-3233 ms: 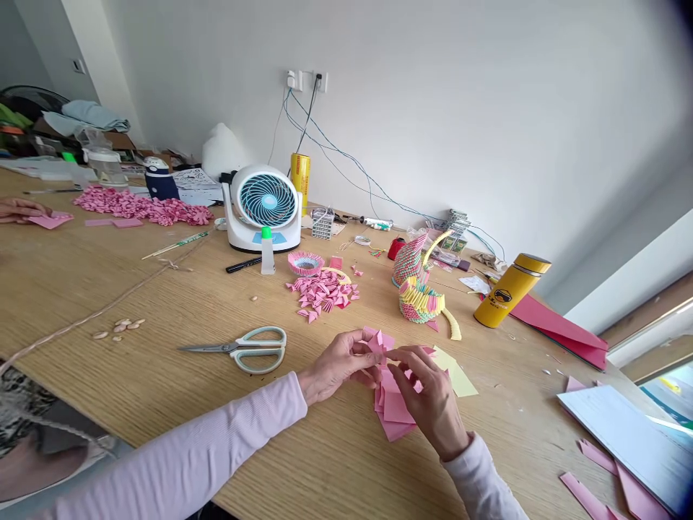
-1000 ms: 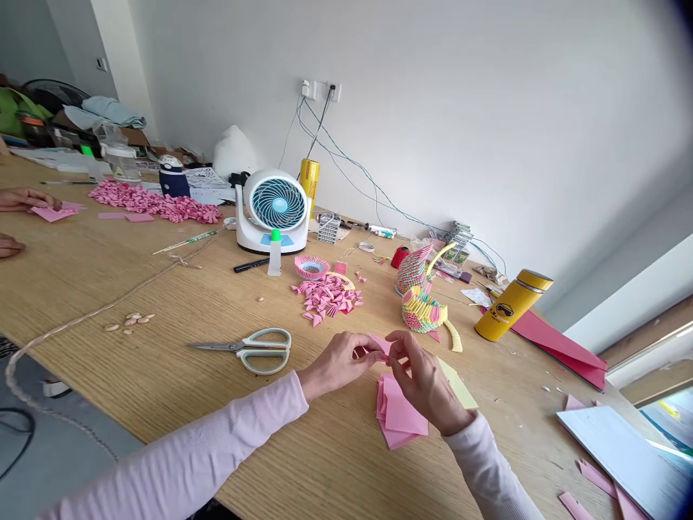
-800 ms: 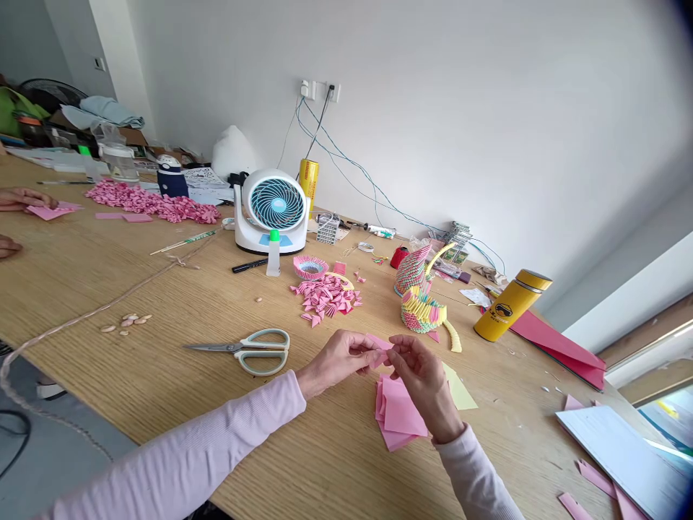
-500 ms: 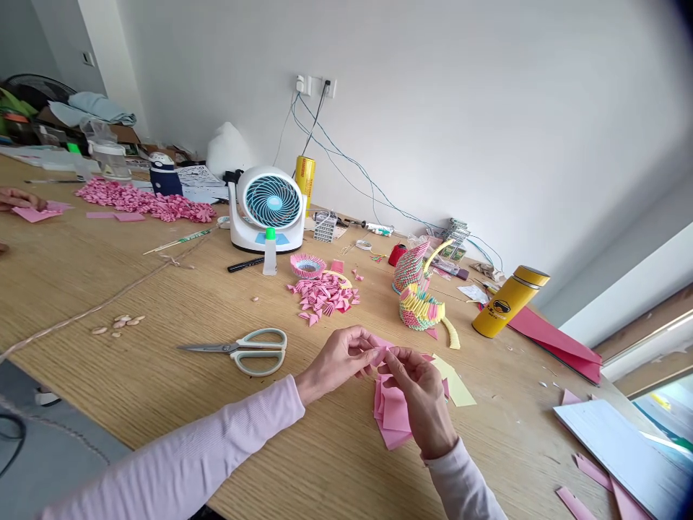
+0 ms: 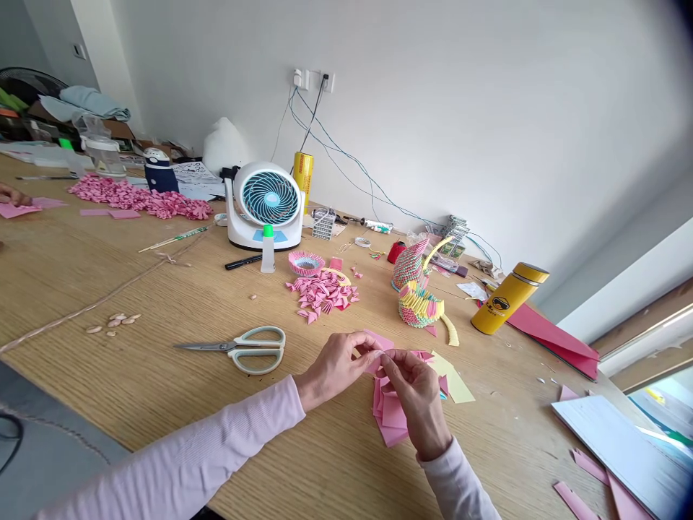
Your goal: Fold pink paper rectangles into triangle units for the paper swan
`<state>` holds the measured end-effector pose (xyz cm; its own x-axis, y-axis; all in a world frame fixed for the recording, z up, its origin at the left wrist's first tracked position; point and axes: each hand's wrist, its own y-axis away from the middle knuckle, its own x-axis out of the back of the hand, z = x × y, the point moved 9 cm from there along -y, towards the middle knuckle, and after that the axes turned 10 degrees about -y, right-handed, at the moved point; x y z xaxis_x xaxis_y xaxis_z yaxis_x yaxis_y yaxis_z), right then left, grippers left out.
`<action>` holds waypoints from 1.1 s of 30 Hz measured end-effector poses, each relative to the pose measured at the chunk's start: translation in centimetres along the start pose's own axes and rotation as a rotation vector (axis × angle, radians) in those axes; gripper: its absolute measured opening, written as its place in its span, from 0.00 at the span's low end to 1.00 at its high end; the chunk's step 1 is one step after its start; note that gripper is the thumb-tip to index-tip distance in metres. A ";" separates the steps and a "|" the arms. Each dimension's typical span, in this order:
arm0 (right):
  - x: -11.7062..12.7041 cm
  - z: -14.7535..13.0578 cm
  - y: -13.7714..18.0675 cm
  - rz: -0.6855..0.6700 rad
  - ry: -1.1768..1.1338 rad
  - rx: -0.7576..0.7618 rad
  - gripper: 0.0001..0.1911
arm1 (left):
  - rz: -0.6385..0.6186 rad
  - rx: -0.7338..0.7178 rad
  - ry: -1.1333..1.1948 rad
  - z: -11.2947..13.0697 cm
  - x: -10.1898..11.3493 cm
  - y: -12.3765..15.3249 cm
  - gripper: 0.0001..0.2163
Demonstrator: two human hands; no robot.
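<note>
My left hand (image 5: 342,363) and my right hand (image 5: 414,390) meet fingertip to fingertip, both pinching a small piece of pink paper (image 5: 379,341) that is mostly covered by the fingers. Under my right hand lies a loose stack of pink paper pieces (image 5: 390,412). Pale yellow paper (image 5: 455,379) sticks out to its right. Scissors with pale handles (image 5: 257,350) rest on the table left of my hands. Beyond them is a heap of folded pink paper pieces (image 5: 323,292), with a round pink paper bowl (image 5: 306,263) at its back.
Two folded-paper models (image 5: 419,305) stand behind my hands, with a yellow flask (image 5: 509,300) to their right. A white fan (image 5: 265,202) and a green-capped bottle (image 5: 268,249) stand farther back. Another person's hand (image 5: 14,195) holds pink paper at far left. A white board (image 5: 611,451) lies at right.
My fingertips have shifted slightly on the pink paper, and more of the sheet now shows behind my left fingers. The whole view has moved a little; objects on the table look unchanged.
</note>
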<state>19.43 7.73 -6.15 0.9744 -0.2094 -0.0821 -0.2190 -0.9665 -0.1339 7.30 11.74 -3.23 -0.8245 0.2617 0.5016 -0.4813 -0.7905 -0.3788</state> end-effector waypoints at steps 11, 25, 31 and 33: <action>-0.1 0.3 0.5 0.030 -0.035 -0.023 0.19 | 0.103 -0.284 -0.426 2.3 0.0 1.3 0.06; 0.0 1.1 0.4 0.011 -0.291 -0.136 0.15 | 0.155 -0.461 -0.267 3.7 -0.1 1.9 0.10; -0.1 1.1 0.4 -0.010 -0.362 -0.190 0.15 | 0.146 -0.445 -0.191 3.6 0.0 1.7 0.09; 0.0 1.1 0.4 -0.015 -0.361 -0.187 0.15 | 0.138 -0.410 -0.195 3.5 0.0 1.5 0.08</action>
<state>19.26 7.53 -7.26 0.8893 -0.1615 -0.4278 -0.1590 -0.9864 0.0418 7.56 8.61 -1.12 -0.8365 0.0295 0.5472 -0.4814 -0.5166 -0.7081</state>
